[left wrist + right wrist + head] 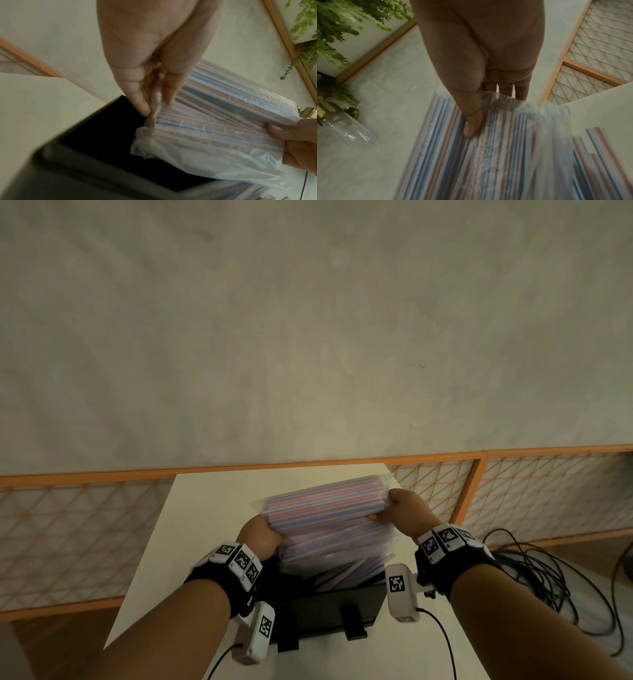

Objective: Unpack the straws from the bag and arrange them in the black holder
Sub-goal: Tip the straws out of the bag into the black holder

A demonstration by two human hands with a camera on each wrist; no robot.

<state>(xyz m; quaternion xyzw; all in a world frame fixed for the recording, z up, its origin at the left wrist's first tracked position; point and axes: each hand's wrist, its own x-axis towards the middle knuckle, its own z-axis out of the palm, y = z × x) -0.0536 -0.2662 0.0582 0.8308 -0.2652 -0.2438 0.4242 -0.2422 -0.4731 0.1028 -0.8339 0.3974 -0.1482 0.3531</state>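
Item: bag of straws, pinched by 2 hands, left hand, right hand, over black holder (risk: tilted bag spills straws onto tabletop).

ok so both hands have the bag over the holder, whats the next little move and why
Probably tip the bag further by raising the right hand, so more straws slide into the black holder. The left hand pinches the bag's lower end over the holder, where some straws already poke in, while most remain inside the plastic.
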